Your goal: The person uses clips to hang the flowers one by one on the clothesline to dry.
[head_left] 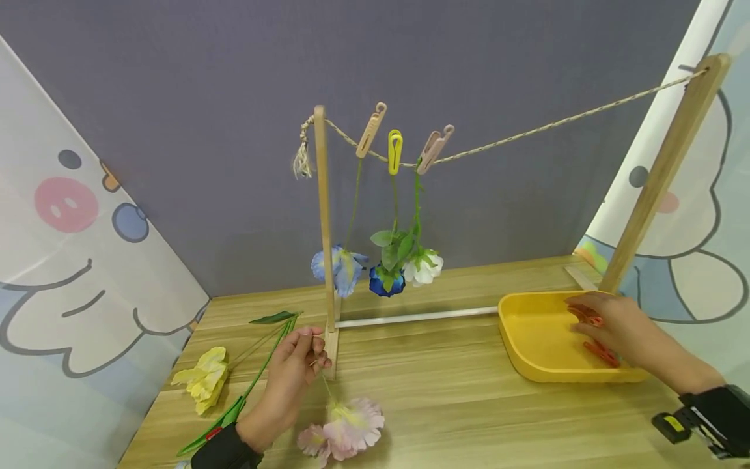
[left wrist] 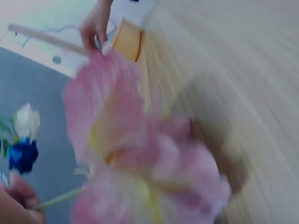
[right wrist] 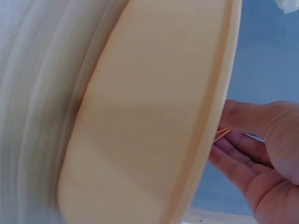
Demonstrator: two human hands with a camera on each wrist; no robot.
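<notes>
Lower centre: left hand point(head_left: 291, 374) pinching stem of pink artificial flower point(head_left: 346, 426), bloom hanging down toward tabletop point(head_left: 445, 397), stem axis near vertical. Right of frame: right hand point(head_left: 615, 329) reaching into yellow tray point(head_left: 527, 339), fingers over orange clothespins point(head_left: 600, 352); grasp cannot be told. Clothesline point(head_left: 527, 133) above, between.

I see a wooden table point(head_left: 445, 397) with a small drying rack on it: a left post point(head_left: 323, 221), a right post point(head_left: 662, 176) and a rope point(head_left: 527, 133) between them. Three pegs point(head_left: 395, 150) sit close together on the rope, holding a light blue flower point(head_left: 340, 267), a dark blue flower point(head_left: 386, 280) and a white flower point(head_left: 424, 267) head down. A yellow flower point(head_left: 205, 381) lies near the table's left edge
</notes>
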